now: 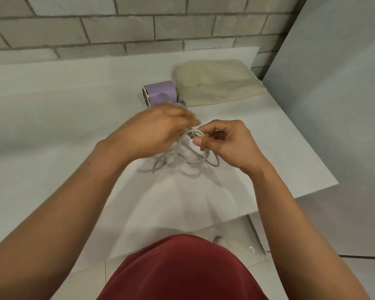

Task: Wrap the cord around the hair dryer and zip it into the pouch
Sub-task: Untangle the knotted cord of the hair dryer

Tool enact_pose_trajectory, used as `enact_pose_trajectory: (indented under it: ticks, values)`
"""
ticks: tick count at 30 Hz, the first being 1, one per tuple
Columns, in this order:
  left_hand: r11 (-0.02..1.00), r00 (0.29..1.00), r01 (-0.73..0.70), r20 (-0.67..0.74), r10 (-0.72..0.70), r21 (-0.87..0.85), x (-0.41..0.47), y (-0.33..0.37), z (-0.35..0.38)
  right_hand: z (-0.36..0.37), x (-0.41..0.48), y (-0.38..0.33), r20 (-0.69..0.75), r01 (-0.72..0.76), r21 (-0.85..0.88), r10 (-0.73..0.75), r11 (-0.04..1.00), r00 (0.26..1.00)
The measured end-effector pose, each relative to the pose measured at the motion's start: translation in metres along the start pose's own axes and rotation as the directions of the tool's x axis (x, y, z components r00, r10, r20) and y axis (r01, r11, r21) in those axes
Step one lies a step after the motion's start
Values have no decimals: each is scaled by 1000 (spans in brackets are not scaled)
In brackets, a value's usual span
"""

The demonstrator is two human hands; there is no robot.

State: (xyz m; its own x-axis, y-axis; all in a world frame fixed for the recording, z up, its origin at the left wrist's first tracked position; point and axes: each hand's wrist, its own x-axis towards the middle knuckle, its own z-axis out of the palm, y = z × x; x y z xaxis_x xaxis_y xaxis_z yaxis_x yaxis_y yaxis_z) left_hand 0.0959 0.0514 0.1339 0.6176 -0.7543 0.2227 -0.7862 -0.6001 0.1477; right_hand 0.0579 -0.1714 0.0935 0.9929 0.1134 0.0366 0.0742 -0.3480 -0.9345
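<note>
A lilac hair dryer [160,94] lies on its side on the white counter [52,118], its barrel end facing left. Its handle is hidden behind my left hand. The grey cord [186,159] hangs in several loose loops above the counter between my hands. My right hand [223,141] pinches the top of the loops between thumb and curled fingers. My left hand [158,128] is blurred, just left of the loops; whether it holds the cord cannot be told. The beige fabric pouch [217,83] lies crumpled behind the dryer, to its right.
A grey block wall [139,29] runs behind the counter. The counter's right edge [312,156] drops off beside a pale wall panel [344,105]. My red clothing [182,269] fills the bottom, with floor tiles below the counter's front edge.
</note>
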Motion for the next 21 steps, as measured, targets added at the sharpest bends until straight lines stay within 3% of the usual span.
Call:
enact_pose_trajectory:
  ticks: [3, 11, 16, 21]
  values:
    - [995, 994, 103, 23, -103, 17, 2, 8, -7, -1, -2, -1, -2, 8, 3, -8, 1000, 1000]
    - [952, 937, 307, -185, -297, 24, -2, 8, 5, -2, -5, 4, -15, -9, 98, 11, 995, 1000]
    - [907, 857, 417, -311, -411, -49, -8, -1, 5, -4, -8, 4, 17, 4, 63, -5, 998, 1000]
    - [809, 724, 583, -402, -561, -80, -22, -27, -3, -5, -9, 6, 2, 6, 2, -6, 1000, 1000]
